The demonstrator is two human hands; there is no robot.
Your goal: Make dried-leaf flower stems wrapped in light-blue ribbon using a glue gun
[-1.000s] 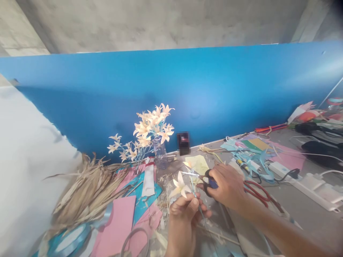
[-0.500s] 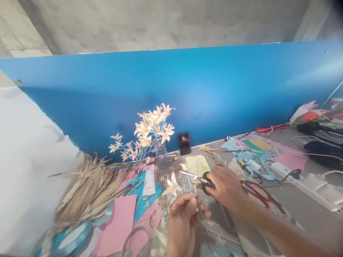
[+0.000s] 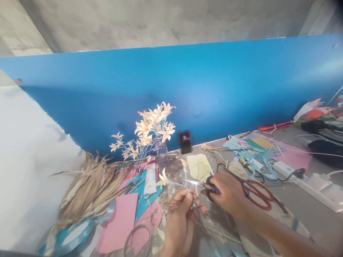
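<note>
Your left hand [image 3: 180, 210] pinches a thin green-blue stem [image 3: 186, 177] between thumb and fingers. Your right hand [image 3: 229, 192], at 2 o'clock from it, grips dark-handled scissors [image 3: 214, 189], with the blades pointing to 9 o'clock. The blade tips are right by the stem, but I can't tell if they touch it.

The big pale flower [image 3: 163, 179] sits at 11 o'clock from your left hand. A second ago it was close over your fingers; now it leans farther out, and you can see its side stalk. The little orange-yellow flower [image 3: 183, 162] is at 12 o'clock. Its stem stands out more clearly now. The blades reached across under it before; now their tips are lower and more to the right.

Yellow paper [image 3: 199, 167] lies at 1 o'clock. The clear vase [image 3: 162, 151], with its bunch of pale flowers [image 3: 155, 121], stays at 11 o'clock. Red-handled scissors [image 3: 261, 186] lie between 2 and 3 o'clock, and more of them shows now. A grey ring [image 3: 137, 226] is at 8 o'clock, near pink paper [image 3: 119, 221]. Dry leaves [image 3: 91, 189] are heaped between 9 and 10 o'clock.
</note>
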